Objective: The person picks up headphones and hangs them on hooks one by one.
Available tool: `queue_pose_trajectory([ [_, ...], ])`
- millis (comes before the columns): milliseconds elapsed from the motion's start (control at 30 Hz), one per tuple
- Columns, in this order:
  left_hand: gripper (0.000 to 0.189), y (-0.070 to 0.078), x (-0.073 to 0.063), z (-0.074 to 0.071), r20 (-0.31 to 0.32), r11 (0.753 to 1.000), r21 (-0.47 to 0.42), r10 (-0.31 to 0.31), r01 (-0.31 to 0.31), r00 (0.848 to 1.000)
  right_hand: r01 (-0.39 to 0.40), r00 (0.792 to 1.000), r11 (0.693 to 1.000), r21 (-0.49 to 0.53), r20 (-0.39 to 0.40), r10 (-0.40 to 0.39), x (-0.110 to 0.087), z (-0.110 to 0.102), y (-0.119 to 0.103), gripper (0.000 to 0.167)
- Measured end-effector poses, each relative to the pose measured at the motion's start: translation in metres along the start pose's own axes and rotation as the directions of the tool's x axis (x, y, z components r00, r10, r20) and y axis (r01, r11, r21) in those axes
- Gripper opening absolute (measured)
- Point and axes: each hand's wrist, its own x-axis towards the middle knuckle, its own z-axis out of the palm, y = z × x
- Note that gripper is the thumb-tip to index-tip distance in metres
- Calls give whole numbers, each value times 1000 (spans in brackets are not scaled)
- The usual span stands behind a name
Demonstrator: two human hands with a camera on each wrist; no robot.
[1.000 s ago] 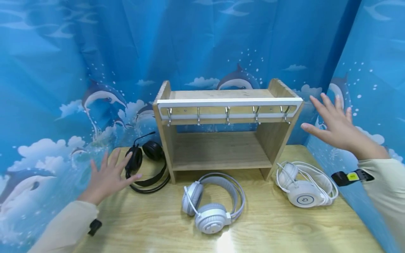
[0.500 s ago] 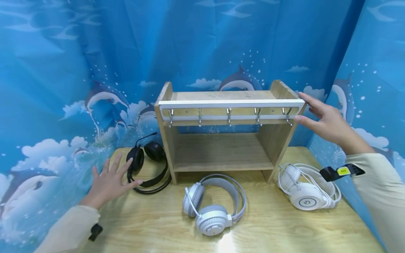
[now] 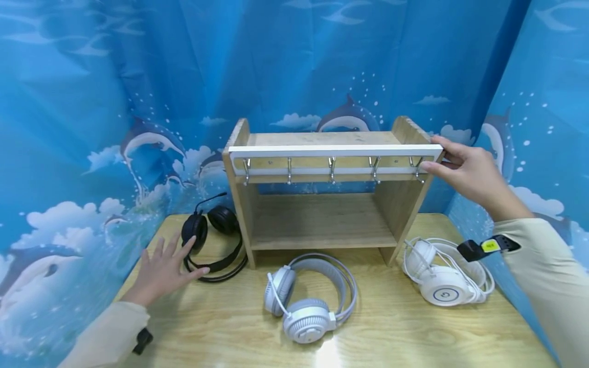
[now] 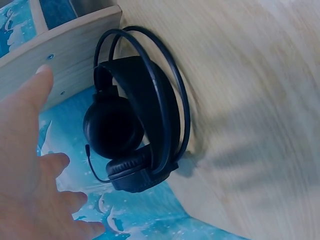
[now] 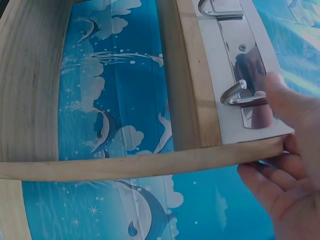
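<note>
My right hand (image 3: pixel 478 174) grips the right upper corner of a wooden shelf (image 3: pixel 322 222). In the right wrist view, its thumb lies at the metal hook strip (image 5: pixel 243 47) on the front, and its bent fingers (image 5: pixel 270 187) touch the side panel. A row of several double hooks runs along the shelf's white front rail (image 3: pixel 336 150). My left hand (image 3: pixel 161 271) is held with fingers spread, holding nothing, close to a black headset (image 3: pixel 223 220). That headset, with a boom microphone, lies against the shelf's left side; the left wrist view shows it beyond the fingers.
A grey-white headset (image 3: pixel 308 322) lies on the wooden table (image 3: pixel 221 327) in front of the shelf. To the right lies a white headset (image 3: pixel 444 286) with its cable wound round it. Blue dolphin-print curtains (image 3: pixel 294 61) hang behind and at both sides.
My right hand has moved left from the air beside the shelf and taken hold of its right upper corner. The left hand has shifted slightly right and down. The headsets lie as before.
</note>
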Motion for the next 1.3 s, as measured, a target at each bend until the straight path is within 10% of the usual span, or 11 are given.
queue_pose_trajectory([
  [367, 96, -4, 5, 31, -9, 993, -102, 60, -60, 998, -46, 998, 999, -9, -39, 45, 3, 0, -5, 63],
  [733, 82, 10, 4, 61, -167, 933, -319, 120, -169, 979, -47, 999, 999, -15, -14, 47, 2, 0, -6, 66],
  [1300, 47, 25, 7, 76, -283, 891, -404, 92, -206, 955, -21, 999, 1000, -8, -42, 21, 1, 3, -4, 64],
])
